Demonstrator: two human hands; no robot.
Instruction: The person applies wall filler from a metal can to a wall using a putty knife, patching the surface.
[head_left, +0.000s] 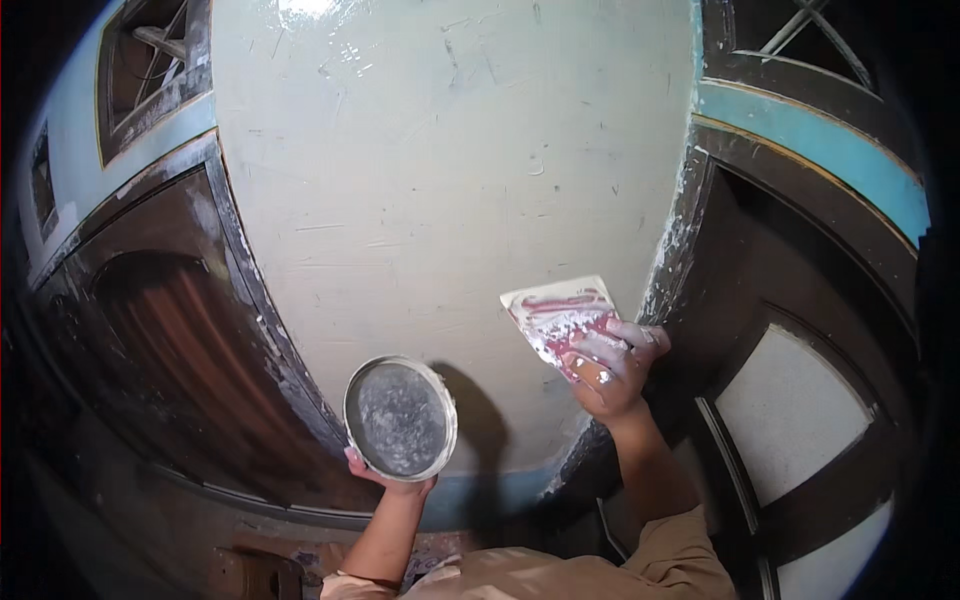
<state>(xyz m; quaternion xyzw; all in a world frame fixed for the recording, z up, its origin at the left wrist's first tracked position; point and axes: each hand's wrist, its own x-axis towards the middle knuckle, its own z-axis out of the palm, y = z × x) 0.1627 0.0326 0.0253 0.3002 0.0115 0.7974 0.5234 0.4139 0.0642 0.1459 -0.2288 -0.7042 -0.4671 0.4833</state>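
My left hand (392, 478) holds up a round grey container (400, 415), seen from its flat, speckled side with a pale crusted rim; the palm is hidden behind it. My right hand (618, 365) grips a flat red scraper (555, 305) smeared with white paste, and white smears cover the fingers. Both things are in front of a pale, streaked wall panel (450, 200) with a glossy patch near the top; whether the scraper touches it, I cannot tell.
A dark wooden door (170, 340) stands left, a dark panelled door (800, 420) right, with paint-spattered frames, light-blue trim (810, 130) and barred openings (800, 35) above. Low at lower left are a brown object (255, 575) and the floor (160, 505).
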